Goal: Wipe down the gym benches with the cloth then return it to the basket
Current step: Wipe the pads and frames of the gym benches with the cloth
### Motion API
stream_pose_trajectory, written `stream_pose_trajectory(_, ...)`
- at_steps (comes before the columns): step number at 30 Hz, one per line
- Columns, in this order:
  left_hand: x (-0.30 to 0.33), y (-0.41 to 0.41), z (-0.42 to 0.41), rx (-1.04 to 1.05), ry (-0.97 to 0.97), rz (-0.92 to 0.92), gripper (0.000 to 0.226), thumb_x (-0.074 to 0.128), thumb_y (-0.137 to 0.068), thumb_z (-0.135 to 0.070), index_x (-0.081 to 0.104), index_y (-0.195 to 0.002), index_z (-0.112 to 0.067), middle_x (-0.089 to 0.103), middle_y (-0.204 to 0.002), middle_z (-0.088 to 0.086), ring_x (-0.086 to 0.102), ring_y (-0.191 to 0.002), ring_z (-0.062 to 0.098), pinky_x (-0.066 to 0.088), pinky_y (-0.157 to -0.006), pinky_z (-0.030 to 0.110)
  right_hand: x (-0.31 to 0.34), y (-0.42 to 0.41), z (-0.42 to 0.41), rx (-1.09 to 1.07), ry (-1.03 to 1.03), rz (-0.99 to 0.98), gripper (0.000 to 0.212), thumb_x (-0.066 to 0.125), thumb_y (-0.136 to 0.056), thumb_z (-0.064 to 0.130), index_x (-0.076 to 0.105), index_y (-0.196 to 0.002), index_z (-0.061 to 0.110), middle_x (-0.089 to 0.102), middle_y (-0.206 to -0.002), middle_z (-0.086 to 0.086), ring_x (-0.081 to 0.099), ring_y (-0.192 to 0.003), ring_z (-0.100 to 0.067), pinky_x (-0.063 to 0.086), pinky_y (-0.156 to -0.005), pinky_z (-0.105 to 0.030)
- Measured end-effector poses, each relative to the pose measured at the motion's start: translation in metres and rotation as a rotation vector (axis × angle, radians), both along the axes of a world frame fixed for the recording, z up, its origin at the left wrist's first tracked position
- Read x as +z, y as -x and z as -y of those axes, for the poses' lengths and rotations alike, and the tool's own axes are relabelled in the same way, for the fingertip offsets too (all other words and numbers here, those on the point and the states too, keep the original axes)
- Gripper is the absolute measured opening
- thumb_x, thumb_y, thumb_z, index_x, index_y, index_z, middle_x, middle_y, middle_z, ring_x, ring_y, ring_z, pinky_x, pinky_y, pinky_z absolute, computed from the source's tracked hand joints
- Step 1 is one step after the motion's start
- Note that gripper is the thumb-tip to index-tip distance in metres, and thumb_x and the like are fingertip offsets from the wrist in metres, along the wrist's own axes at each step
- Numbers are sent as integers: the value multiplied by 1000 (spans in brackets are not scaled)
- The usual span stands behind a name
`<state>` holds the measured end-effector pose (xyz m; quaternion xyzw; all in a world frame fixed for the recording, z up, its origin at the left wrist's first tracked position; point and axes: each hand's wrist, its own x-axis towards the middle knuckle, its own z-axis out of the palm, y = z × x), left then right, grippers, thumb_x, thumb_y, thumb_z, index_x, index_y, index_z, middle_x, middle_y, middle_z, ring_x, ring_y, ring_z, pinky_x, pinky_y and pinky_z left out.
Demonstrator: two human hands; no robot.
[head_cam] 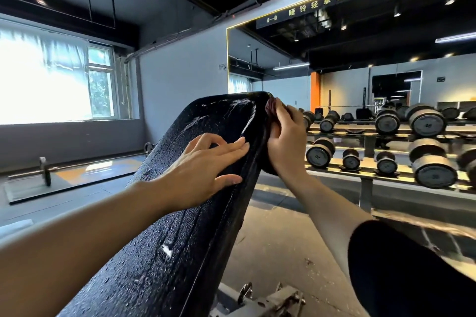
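My left hand [206, 162] lies flat on the face of the inclined gym bench pad [180, 213], fingers straight and spread, palm down, holding nothing. My right hand [286, 141] is at the pad's right edge near the top corner, fingers curled round a dark reddish cloth [271, 108] and pressing it against the side of the pad. Most of the cloth is hidden behind that hand; a bunched part shows above the fingers, right at the top right corner. The pad is black, textured and wet: small droplets across the lower face, streaky smears toward the top edge. It tilts up and away from me, and its metal frame [268, 301] shows below the right edge. Beyond the right edge, well apart from the pad, stands a dumbbell rack [365, 170] with two tiers of round-headed dumbbells [427, 121]. A wall mirror [283, 64] with a yellow-lit border sits behind it. On the floor far left lies a barbell [46, 170] on a mat, under a bright window [51, 80]. No basket in view.
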<state>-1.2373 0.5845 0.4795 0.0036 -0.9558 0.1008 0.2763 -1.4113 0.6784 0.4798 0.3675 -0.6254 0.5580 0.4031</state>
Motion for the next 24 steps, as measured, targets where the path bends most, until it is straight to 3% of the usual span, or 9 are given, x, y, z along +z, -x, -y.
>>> stream_pose_trajectory(3, -1, 0, 3, 10, -3, 4, 82, 19, -78, -74, 16, -151, -37, 12, -154, -26, 15, -128, 3, 5, -107, 22, -28, -24, -8, 80, -81, -10, 51, 53, -93, -2, 47, -142, 12, 47, -137, -16, 44, -125, -31, 34, -107, -31)
stream_pose_trajectory(5, -2, 0, 2, 12, -4, 8, 83, 16, -76, -75, 15, -150, -38, 12, -154, -27, 13, -125, -1, 4, -107, 23, -36, -28, -22, 93, -156, -64, 58, 61, -88, -3, 48, -142, 13, 48, -134, -18, 48, -121, -33, 37, -108, -34)
stream_pose_trajectory(9, 1, -1, -3, 14, -31, 8, 74, 33, -86, -72, 18, -150, -37, 16, -155, -24, 12, -122, -2, 7, -108, 26, -14, -18, -41, 78, -137, 75, 74, 71, -83, 1, 38, -147, 18, 49, -128, -17, 48, -120, -26, 34, -104, -24)
stream_pose_trajectory(11, 2, -2, -5, 35, -21, 19, 71, 32, -86, -65, 16, -150, -38, 16, -155, -24, 15, -128, 4, 8, -109, 26, 0, -11, -45, -6, -68, 101, 73, 72, -83, 5, 37, -146, 10, 55, -127, -16, 49, -120, -27, 34, -101, -24)
stream_pose_trajectory(13, 2, -2, -4, 45, -10, 27, 75, 31, -82, -71, 14, -149, -40, 16, -154, -25, 16, -129, 3, 8, -109, 26, 18, -4, -47, -105, -44, 183, 65, 72, -85, 9, 42, -142, 8, 55, -127, -15, 48, -122, -29, 38, -101, -29)
stream_pose_trajectory(17, 1, 0, 1, 38, 2, 21, 86, 6, -69, -85, 10, -146, -45, 14, -153, -29, 11, -122, -6, 12, -111, 27, 46, 2, -42, -211, -53, 287, 54, 71, -86, 14, 44, -132, 7, 46, -130, -17, 42, -123, -30, 44, -100, -36)
stream_pose_trajectory(21, -2, 2, 4, 9, 12, -12, 94, -7, -69, -88, 14, -148, -42, 16, -152, -27, 11, -121, -6, 11, -110, 27, 37, -7, -23, 255, -192, 290, 51, 63, -85, 22, 45, -133, 15, 46, -128, -8, 48, -112, -20, 44, -91, -29)
stream_pose_trajectory(24, -4, 4, 3, 1, 6, -14, 92, 2, -72, -85, 18, -150, -39, 18, -154, -25, 17, -125, -1, 12, -112, 28, 20, -5, -20, 335, -182, 220, 42, 51, -94, 29, 49, -135, 18, 55, -122, -6, 54, -110, -22, 47, -96, -42)
